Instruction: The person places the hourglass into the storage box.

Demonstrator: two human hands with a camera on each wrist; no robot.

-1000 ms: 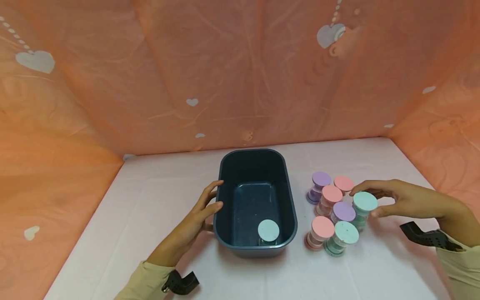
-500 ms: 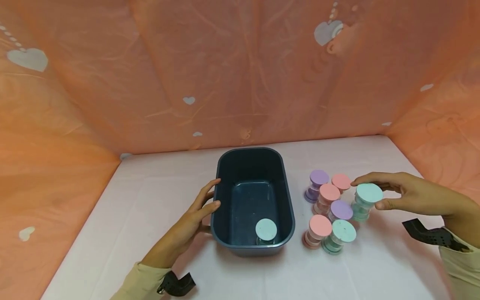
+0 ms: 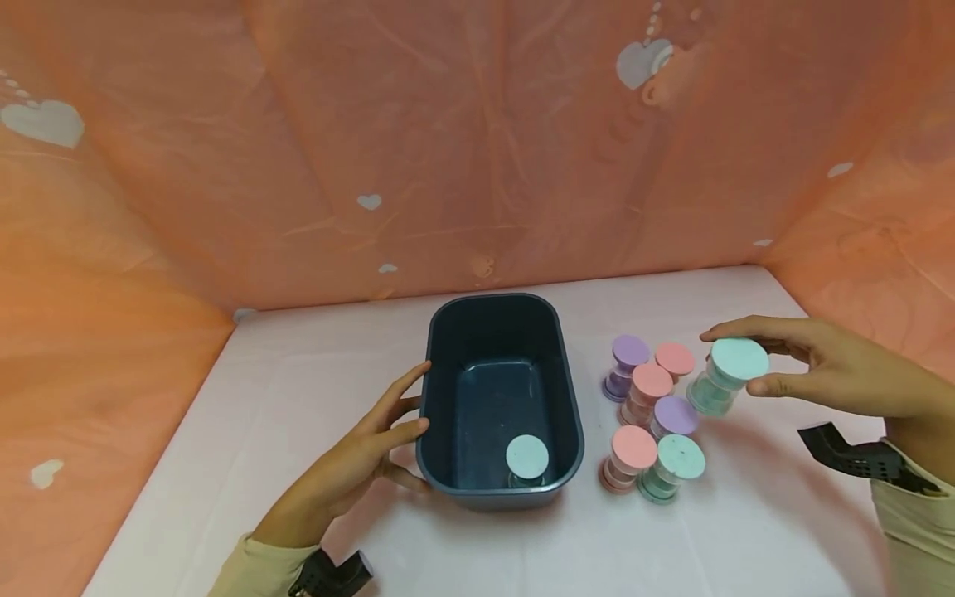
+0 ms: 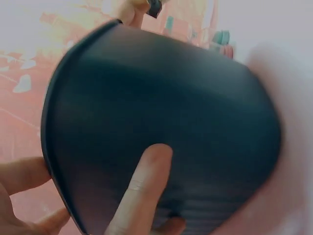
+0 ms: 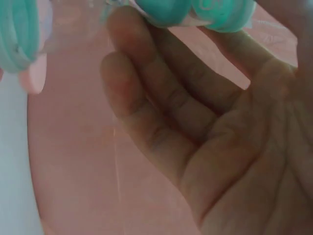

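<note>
My right hand point(image 3: 828, 365) holds a sand timer with a mint cap point(image 3: 739, 359) between thumb and fingers, tilted and raised over the right side of the group. In the right wrist view, a mint end cap point(image 5: 226, 12) shows at the top edge, above the curled fingers. My left hand point(image 3: 346, 464) touches the left side of a dark blue plastic tub point(image 3: 492, 319), its index finger and thumb at the rim. A finger point(image 4: 146, 181) lies straight along the tub's outer wall in the left wrist view. Inside the tub's near end stands a mint-capped timer point(image 3: 527, 456).
Right of the tub, several capped timers stand close together: purple point(image 3: 630, 351), pink point(image 3: 652, 381), another purple point(image 3: 675, 414), and a mint one point(image 3: 681, 458) at the front. A white cloth covers the table point(image 3: 298, 398). Orange sheets point(image 3: 448, 149) with white hearts hang around it.
My right hand has lifted the mint sand timer up and away from the group, tilting it. My left hand stays at the tub, its fingers slightly lower and more spread.
</note>
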